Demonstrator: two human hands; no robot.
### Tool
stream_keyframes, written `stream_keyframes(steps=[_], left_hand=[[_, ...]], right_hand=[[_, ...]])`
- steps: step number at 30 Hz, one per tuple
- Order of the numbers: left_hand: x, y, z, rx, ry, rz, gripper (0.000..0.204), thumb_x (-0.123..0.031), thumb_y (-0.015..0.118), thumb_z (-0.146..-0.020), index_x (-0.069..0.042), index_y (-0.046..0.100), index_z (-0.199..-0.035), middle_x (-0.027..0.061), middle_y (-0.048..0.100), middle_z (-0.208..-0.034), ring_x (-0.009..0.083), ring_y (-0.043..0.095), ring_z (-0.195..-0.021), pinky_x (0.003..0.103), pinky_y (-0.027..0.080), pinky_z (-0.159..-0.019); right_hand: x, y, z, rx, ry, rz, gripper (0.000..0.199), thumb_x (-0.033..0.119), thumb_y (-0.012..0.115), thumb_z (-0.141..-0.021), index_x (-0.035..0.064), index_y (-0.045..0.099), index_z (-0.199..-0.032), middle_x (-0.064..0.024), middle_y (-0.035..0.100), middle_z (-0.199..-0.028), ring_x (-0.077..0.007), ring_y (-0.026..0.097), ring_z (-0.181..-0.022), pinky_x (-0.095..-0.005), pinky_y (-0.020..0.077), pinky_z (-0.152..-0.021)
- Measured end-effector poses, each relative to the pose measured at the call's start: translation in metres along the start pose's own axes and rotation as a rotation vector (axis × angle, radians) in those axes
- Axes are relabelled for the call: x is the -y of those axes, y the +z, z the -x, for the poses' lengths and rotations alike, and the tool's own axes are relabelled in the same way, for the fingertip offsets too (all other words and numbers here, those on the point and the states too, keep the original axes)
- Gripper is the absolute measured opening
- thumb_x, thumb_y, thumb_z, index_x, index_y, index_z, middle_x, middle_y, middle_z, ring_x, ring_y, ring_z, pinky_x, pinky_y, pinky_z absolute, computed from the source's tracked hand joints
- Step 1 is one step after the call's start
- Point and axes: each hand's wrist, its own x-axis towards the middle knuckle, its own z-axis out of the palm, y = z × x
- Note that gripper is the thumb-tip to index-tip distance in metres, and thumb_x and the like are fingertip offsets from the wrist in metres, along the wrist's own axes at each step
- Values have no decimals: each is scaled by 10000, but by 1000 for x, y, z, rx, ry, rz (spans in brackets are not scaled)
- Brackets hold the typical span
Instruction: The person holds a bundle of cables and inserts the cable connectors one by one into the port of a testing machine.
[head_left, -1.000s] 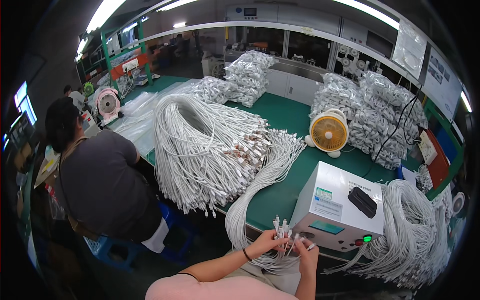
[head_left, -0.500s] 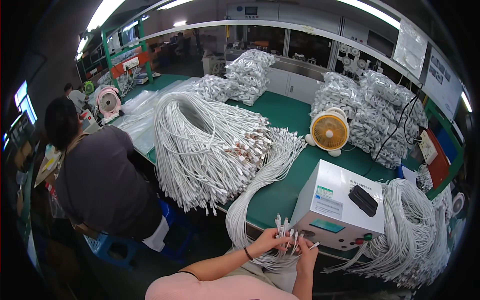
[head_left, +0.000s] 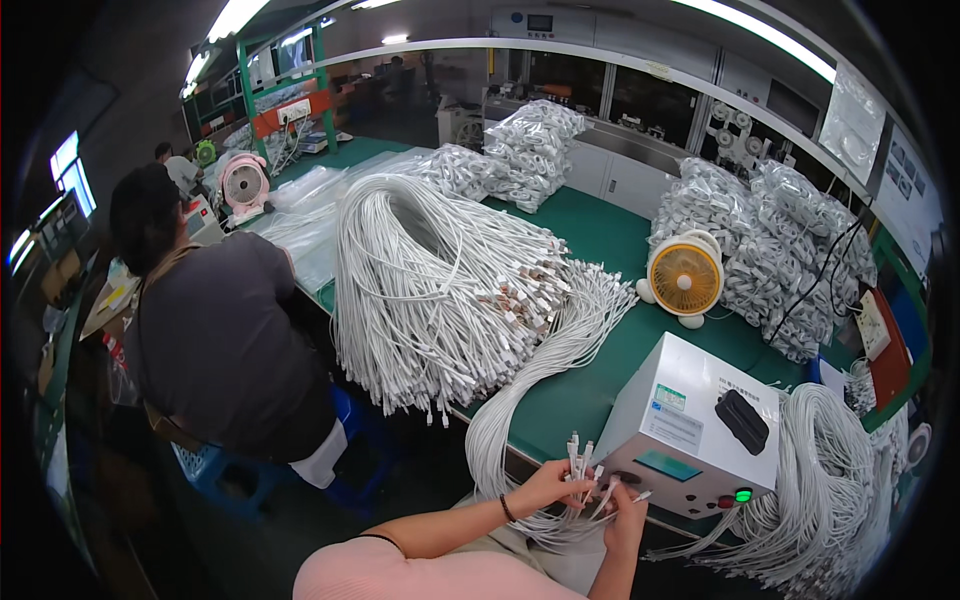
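Nearest the table's front edge, both hands work one bunch of white cable ends (head_left: 585, 470) held just in front of the grey test box (head_left: 700, 425). Left hand (head_left: 545, 488) is closed around the bunch from the left, plugs standing up above its fingers. Right hand (head_left: 628, 515) is pinched narrow on one or two plugs at the bunch's right side, close to the box's front panel; the exact number cannot be made out. Judgement: the step in hand is sorting single plugs out of the bunch at the box. The next move would call for isolating one plug and keeping the rest gathered, so that nothing tangles.

Cables from the bunch trail left and away, up onto the green table (head_left: 590, 385). Farther left lies a large heap of white cables (head_left: 440, 290). Right of centre stands a small yellow fan (head_left: 684, 278). Bagged cable bundles (head_left: 770, 240) are stacked at the far right. A seated person in a dark shirt (head_left: 215, 330) works at the left.
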Motion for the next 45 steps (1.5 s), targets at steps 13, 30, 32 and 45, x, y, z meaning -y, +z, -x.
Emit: stream_keyframes(steps=[13, 30, 32, 45], left_hand=[[8, -3, 5, -93, 34, -42, 266, -166, 618, -887, 3, 556, -1082, 81, 637, -969, 132, 640, -857, 258, 563, -620], [2, 0, 4, -63, 39, 64, 251, -115, 636, -867, -9, 559, -1082, 48, 617, -954, 130, 637, -865, 252, 556, -721], [3, 0, 3, -52, 22, 51, 258, -111, 637, -865, -5, 556, -1085, 52, 619, -960, 132, 637, -869, 255, 557, -725], [12, -4, 6, -57, -2, -19, 280, -160, 586, -908, 19, 544, -1119, 80, 634, -960, 158, 642, -899, 260, 565, -676]], right_hand=[[-21, 4, 10, -123, -222, 180, 155, 124, 657, -817, -15, 649, -886, -36, 637, -702, -55, 490, -568, -203, 339, -542], [-6, 3, 0, -119, -103, -18, 147, 136, 682, -777, 4, 642, -825, -51, 608, -654, -90, 495, -520, -222, 342, -485], [-3, 1, 1, -75, -71, 55, 172, 148, 689, -779, -6, 648, -844, -39, 602, -651, -80, 492, -530, -218, 343, -487], [-24, 3, 9, -162, -228, 106, 230, 200, 667, -825, -13, 669, -913, -28, 635, -732, -54, 540, -633, -204, 350, -501]])
